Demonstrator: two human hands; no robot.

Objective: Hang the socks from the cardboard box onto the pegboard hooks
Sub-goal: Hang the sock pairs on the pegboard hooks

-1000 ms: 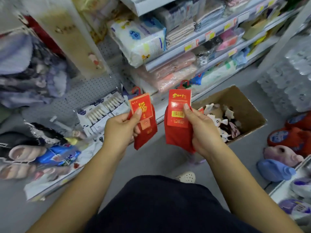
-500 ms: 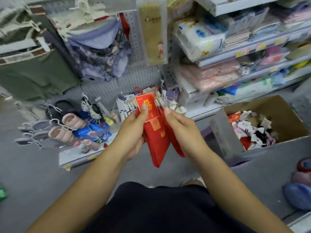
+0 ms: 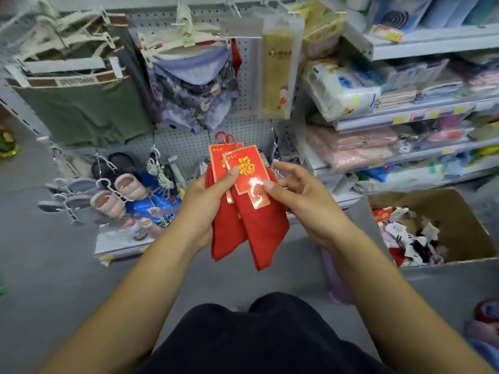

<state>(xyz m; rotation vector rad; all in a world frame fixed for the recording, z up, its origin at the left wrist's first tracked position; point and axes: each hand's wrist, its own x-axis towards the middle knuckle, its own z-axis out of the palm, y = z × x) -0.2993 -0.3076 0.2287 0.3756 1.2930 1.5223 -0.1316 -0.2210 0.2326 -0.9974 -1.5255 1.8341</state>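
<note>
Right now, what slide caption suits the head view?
The left hand and right hand hold two carded pairs of red socks before the pegboard; cardboard box on the right.

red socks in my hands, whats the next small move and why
Probably raise the red socks toward the pegboard and line up their red hangers with a hook. The left hand grips both pairs stacked together, hangers pointing up, and the right hand only touches the front card.
</note>
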